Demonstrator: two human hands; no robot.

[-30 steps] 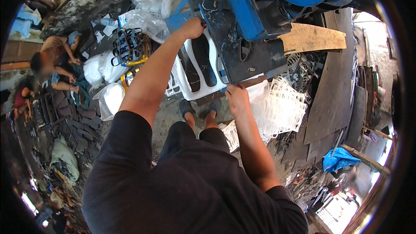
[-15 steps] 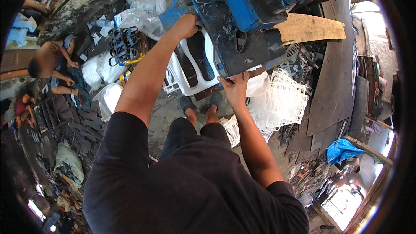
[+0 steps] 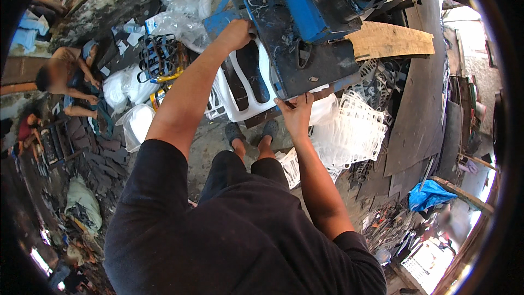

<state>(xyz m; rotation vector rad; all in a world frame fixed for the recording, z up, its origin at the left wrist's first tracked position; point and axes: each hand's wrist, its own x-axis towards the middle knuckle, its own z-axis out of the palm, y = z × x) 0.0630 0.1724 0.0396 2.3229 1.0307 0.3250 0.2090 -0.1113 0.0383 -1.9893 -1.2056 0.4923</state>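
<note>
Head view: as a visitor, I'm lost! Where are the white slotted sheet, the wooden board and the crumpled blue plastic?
White slotted sheet (image 3: 252, 110): head view, on its near edge.
Wooden board (image 3: 394, 41): head view, mid-face.
Crumpled blue plastic (image 3: 429, 195): head view, middle folds.

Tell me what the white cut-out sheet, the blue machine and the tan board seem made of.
White cut-out sheet: probably foam or soft plastic, smooth, with an even sheen.
Blue machine: likely painted metal, glossy, with dark grime.
Tan board: apparently bare wood, with streaky grain.
</note>
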